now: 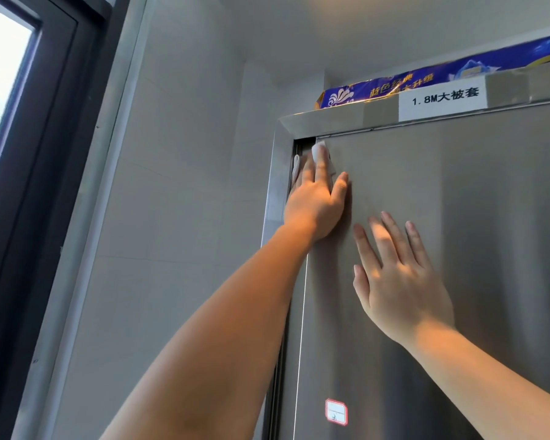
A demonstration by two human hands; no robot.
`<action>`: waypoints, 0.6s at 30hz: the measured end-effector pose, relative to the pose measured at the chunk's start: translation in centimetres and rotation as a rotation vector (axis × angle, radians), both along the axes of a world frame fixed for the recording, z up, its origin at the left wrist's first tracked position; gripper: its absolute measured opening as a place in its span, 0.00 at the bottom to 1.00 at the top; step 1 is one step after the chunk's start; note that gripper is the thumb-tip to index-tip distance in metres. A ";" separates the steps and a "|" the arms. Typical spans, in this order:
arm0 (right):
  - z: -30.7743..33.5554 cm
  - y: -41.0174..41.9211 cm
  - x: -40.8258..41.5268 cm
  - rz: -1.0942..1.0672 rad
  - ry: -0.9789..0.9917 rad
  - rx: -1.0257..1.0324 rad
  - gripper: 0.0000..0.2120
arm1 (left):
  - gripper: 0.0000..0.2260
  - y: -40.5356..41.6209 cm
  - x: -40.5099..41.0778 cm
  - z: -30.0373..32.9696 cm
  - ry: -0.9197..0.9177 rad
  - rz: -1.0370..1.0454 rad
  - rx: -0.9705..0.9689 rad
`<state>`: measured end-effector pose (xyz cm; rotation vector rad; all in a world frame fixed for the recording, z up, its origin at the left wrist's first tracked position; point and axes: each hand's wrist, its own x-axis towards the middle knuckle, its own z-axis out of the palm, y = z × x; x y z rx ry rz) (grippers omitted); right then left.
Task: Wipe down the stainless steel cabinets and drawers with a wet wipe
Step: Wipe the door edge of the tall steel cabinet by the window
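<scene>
The left hand point(315, 198) reaches up on a long, outstretched arm and lies flat against the top left corner of the stainless steel cabinet door point(458, 249), fingers straight and pointing to 12 o'clock, thumb splayed toward 1 o'clock. Under those fingers it presses a white wet wipe point(318, 152), whose crumpled edges show at the fingertips and spill out toward 10 o'clock over the dark gap beside the door. At 4 o'clock from it, well apart from the wipe, the right hand point(400, 281) rests open on the same door, palm to the metal, fingers spread and aimed at about 11 o'clock, holding nothing. The door is brushed, grey, and streaked with soft vertical reflections; a small red-bordered sticker point(336, 411) sits near its lower left edge. On the cabinet's top rail a white label point(443, 98) carries printed characters. Above it lies a blue printed package point(426, 81) on the cabinet's top. At 9 o'clock stands a dark window frame point(29, 154) against the pale tiled wall point(178, 185).
</scene>
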<state>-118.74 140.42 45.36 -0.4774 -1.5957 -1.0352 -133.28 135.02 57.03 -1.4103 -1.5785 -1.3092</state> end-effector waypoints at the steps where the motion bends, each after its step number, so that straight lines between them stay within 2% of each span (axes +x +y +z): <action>1: -0.1 0.0 0.0 -0.006 0.000 0.008 0.26 | 0.30 0.1 0.0 -0.5 0.001 -0.005 0.011; 6: -0.1 0.1 0.0 -0.003 -0.002 0.010 0.26 | 0.33 0.4 -0.2 -4.1 0.080 0.045 0.034; 11: -0.1 0.2 0.0 -0.002 -0.008 0.001 0.26 | 0.32 0.0 0.3 -4.2 0.063 0.032 0.104; 18: 0.0 0.1 0.0 -0.003 0.000 0.020 0.25 | 0.32 0.1 0.0 -1.8 0.006 -0.038 0.036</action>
